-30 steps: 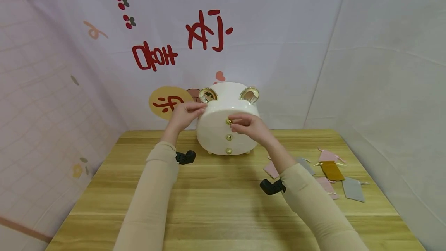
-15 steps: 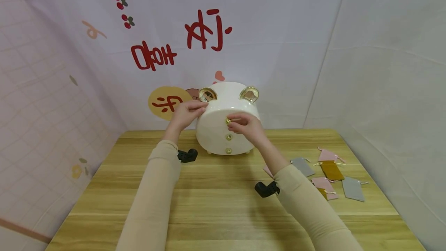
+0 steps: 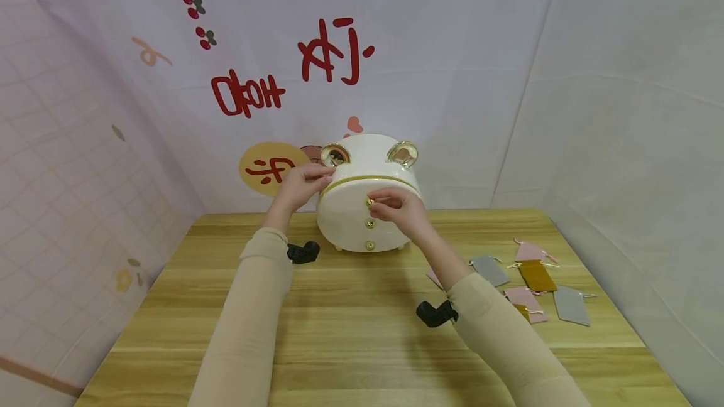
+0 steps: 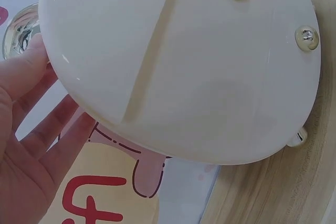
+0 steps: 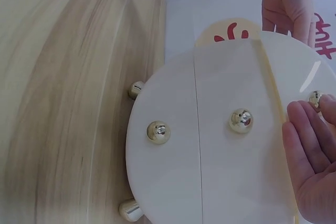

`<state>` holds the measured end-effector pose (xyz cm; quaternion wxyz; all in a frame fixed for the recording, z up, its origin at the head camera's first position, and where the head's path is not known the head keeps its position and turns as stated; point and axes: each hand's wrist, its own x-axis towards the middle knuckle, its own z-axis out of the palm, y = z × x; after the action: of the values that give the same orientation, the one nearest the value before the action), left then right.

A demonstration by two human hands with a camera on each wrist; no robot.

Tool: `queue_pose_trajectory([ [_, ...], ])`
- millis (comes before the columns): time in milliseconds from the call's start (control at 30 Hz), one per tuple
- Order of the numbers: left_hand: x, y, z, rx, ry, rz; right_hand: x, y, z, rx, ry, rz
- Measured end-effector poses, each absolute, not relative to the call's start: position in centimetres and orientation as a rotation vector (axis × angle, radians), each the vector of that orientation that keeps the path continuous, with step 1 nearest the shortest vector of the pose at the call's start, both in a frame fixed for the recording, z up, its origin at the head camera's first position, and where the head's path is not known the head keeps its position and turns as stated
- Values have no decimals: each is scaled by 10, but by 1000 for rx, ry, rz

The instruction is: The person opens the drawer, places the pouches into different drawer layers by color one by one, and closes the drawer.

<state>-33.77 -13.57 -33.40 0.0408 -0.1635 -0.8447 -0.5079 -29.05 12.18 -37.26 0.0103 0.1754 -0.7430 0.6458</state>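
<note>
"Where's the box (image 3: 342, 222)?"
"Mid-frame, on the far part of the table (image 3: 339, 344), with the wall (image 3: 452, 49) behind it."
"What's around it?"
"The left hand (image 3: 300, 187) at its upper left; the right hand (image 3: 403, 211) before its front, at the top knob (image 3: 370, 202) of three."
"And the pouches (image 3: 538, 276)?"
"Also on the table, right of frame, lower than the box, some overlapping."

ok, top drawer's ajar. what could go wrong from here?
1. Slip: the right hand has just its fingertips at the small, shiny top knob, so the grip might slide off.
2. Drag or tip: the box stands on short feet; a hard pull might shift it, with the left hand steadying only one side.
3. Overpull: the top drawer might come right out if yanked.
</note>
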Motion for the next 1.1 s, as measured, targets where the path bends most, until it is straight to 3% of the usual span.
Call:
queue_pose_trajectory([
  [1100, -336, -137, -331, -499, -2652, -1514, -230, 129, -382, 703, -2248, 2047],
])
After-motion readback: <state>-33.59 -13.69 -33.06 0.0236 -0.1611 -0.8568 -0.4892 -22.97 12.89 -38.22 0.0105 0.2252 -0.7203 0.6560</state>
